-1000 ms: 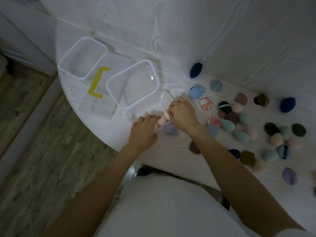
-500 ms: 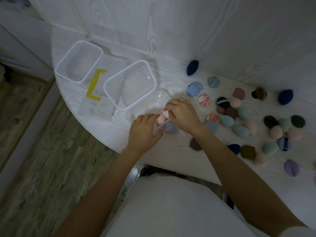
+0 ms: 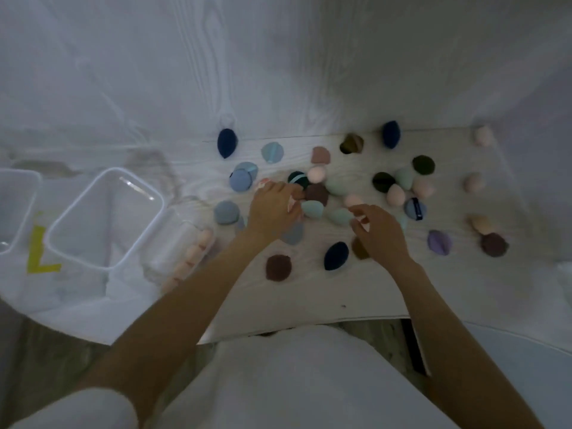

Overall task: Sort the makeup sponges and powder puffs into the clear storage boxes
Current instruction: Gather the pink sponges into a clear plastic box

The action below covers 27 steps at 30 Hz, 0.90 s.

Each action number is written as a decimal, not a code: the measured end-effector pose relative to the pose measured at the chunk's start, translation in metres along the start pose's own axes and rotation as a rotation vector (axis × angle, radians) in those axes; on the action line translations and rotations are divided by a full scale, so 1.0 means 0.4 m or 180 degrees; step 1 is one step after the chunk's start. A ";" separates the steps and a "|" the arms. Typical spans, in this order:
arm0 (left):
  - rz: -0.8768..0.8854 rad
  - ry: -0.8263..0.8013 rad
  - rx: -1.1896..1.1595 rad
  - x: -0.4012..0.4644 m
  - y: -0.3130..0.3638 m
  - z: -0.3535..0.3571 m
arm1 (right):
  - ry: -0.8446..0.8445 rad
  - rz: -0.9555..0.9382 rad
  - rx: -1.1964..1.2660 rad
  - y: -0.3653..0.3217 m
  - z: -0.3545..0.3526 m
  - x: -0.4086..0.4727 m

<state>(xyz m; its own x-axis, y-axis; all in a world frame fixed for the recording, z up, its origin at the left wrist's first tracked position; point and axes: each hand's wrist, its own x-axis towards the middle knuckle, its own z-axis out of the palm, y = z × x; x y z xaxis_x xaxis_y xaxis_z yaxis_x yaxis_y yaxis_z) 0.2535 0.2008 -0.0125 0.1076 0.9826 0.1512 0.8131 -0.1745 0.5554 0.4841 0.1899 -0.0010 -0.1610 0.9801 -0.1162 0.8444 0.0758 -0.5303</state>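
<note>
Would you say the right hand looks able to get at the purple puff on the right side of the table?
Probably yes: the right hand hovers just left of the purple puff, and the bare table between them holds nothing in the way.

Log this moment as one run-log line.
left hand: on pink marbled puff | right hand: over sponges, empty | clear boxes: empty

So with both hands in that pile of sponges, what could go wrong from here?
The left hand grips a pink-patterned sponge amid tightly packed teal sponges, so lifting may knock neighbours away. The brown puff lies near the table edge; a forearm sweep might push it off. The clear storage box is hard to see against the white surface, so a drop could miss.
</note>
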 end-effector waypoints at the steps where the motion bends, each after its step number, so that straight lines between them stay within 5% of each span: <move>1: -0.0061 -0.0099 0.0161 0.034 -0.015 0.024 | -0.0087 0.0127 0.0064 0.017 0.001 0.009; 11: -0.0579 -0.0676 0.1649 0.241 0.052 0.167 | -0.0397 0.0494 -0.0028 0.082 0.001 0.129; 17: -0.0531 0.0328 -0.0881 0.162 0.067 0.089 | -0.0318 0.0552 -0.0013 0.083 0.025 0.118; 23: -0.1993 0.1005 -0.2382 -0.083 0.046 -0.059 | -0.0156 -0.0031 0.0699 -0.006 0.003 0.062; 27: -0.2557 0.1548 -0.2616 -0.264 -0.012 -0.140 | -0.0534 -0.0374 0.1164 -0.113 0.064 0.038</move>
<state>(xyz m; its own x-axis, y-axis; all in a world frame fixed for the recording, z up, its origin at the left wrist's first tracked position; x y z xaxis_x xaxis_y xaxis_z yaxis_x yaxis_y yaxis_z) 0.2062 0.0943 0.0144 -0.6187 0.7348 -0.2780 -0.0661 0.3039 0.9504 0.4305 0.1968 -0.0005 -0.3520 0.9229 -0.1562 0.5830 0.0856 -0.8079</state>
